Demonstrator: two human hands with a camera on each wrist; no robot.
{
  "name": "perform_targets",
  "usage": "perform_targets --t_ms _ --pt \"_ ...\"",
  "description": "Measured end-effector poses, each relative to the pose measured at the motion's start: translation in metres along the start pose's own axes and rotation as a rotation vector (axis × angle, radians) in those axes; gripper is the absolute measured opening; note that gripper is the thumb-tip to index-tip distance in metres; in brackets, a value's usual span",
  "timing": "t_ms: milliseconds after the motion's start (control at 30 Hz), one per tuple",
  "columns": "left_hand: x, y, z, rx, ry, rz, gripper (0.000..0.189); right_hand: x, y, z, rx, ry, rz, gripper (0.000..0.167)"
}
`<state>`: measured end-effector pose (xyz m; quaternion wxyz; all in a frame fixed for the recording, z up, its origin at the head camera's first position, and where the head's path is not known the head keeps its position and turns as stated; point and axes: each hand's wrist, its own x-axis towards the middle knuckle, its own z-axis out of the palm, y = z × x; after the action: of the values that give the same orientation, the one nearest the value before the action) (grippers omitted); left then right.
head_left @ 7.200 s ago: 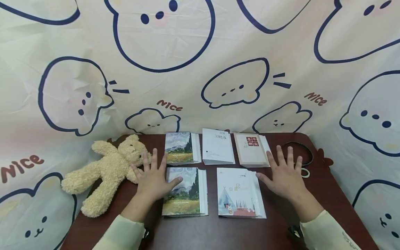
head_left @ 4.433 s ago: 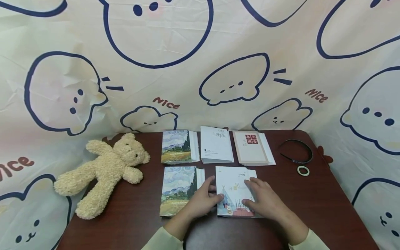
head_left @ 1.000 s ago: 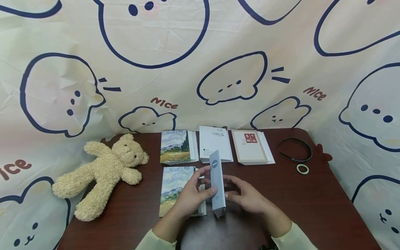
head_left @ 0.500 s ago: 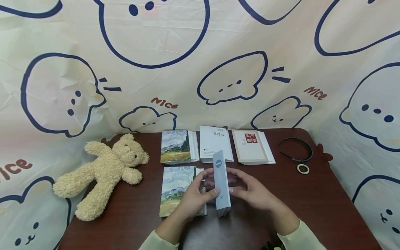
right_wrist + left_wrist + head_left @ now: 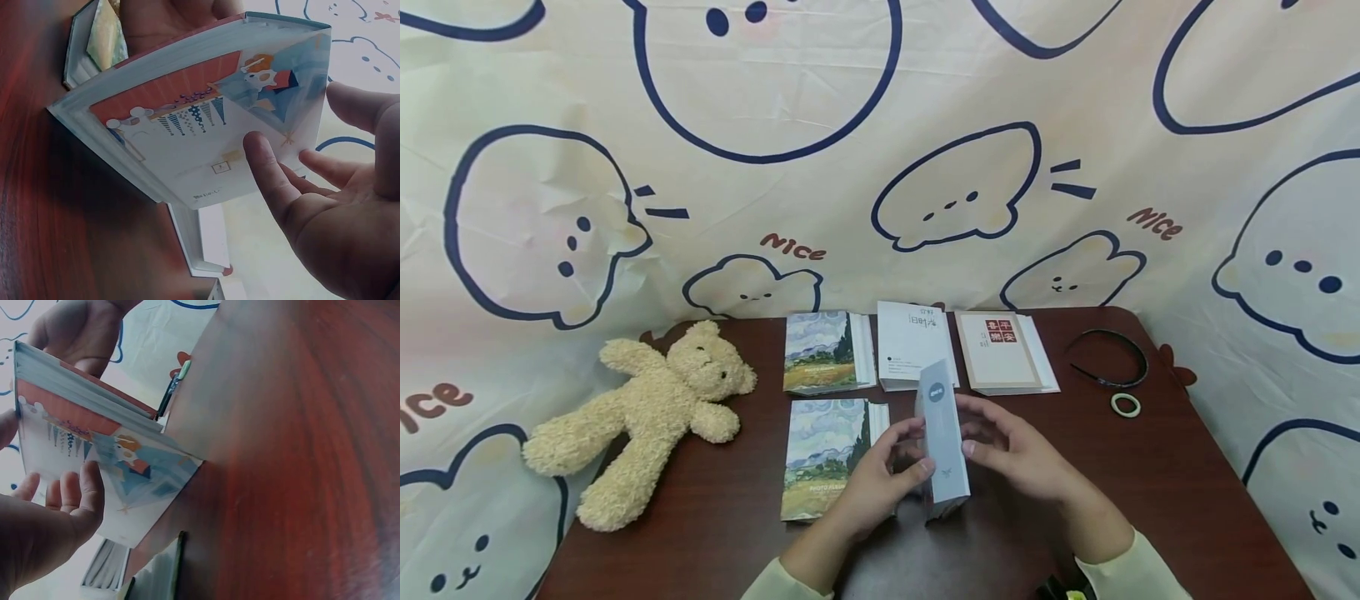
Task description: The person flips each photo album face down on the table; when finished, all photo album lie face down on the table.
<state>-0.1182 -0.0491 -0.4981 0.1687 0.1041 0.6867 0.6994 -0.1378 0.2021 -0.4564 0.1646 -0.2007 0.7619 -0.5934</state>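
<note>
A photo album (image 5: 946, 442) stands upright between both hands, its pale blue-grey spine facing me. My left hand (image 5: 880, 479) holds it by the left side, thumb on the spine and fingertips against the cover. On the other side my right hand (image 5: 1026, 454) has its fingertips on the cover, its thumb by the spine edge. The right wrist view shows a tent and bunting on the cover (image 5: 187, 150). Whether the lower edge touches the table, I cannot tell. Just left lies an album with a painted landscape (image 5: 820, 458), partly behind my left hand.
Along the back lie another landscape album (image 5: 820, 354), a white album (image 5: 906, 337) and a beige one with red squares (image 5: 1000, 362). A teddy bear (image 5: 666, 400) lies left. A black headband (image 5: 1142, 358) and a pale green ring (image 5: 1125, 405) lie right on the brown table (image 5: 1157, 483).
Both hands were spread apart, then closed in on the tent-cover album lying flat. It has since been tipped upright. Over the last second it shifted a little right and turned slightly.
</note>
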Motion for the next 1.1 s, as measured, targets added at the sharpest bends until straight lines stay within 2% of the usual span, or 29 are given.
perform_targets --t_ms 333,500,767,1100 --pt "-0.002 -0.011 0.009 0.021 -0.002 -0.029 0.055 -0.009 0.006 -0.009 0.018 0.031 0.002 0.066" --pt "-0.003 -0.016 0.012 0.027 0.005 -0.062 0.051 -0.014 0.01 -0.013 0.017 0.046 0.009 0.068" --pt "-0.002 -0.024 0.014 0.094 0.012 -0.11 0.05 -0.021 0.017 -0.021 0.014 0.068 -0.007 0.07" --pt "-0.004 -0.025 0.015 0.098 0.026 -0.117 0.046 -0.031 0.028 -0.032 0.042 0.099 0.049 0.072"
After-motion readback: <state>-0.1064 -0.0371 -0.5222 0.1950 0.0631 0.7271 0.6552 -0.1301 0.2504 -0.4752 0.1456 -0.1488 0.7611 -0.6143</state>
